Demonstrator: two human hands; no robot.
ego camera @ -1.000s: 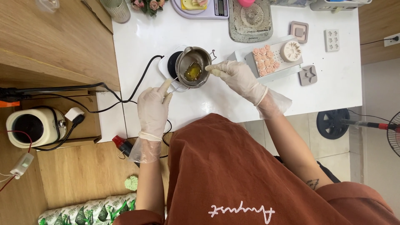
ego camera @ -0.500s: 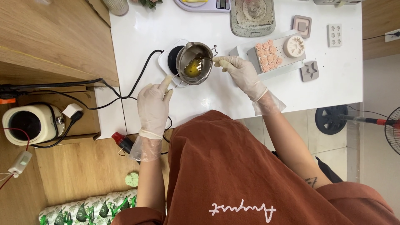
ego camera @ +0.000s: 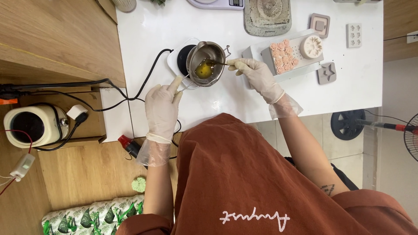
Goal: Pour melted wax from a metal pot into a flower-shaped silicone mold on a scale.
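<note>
Gloved left hand (ego camera: 162, 106) grips the small steel melting pot (ego camera: 206, 63) by its handle; gloved right hand (ego camera: 257, 76) pinches a thin metal stirrer (ego camera: 216, 63) dipped in yellow liquid (ego camera: 203, 69).

Digital scale (ego camera: 216, 3) and grey round mould (ego camera: 267, 15) cut off by top edge; standing fan (ego camera: 411, 137) cropped at right.

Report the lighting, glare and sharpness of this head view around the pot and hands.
Head view: bright, even light; white table nearly blown out, soft reflections near the left hand. The metal pot shows glints on its rim. Right hand and spoon look sharp; shadows are faint.
</note>
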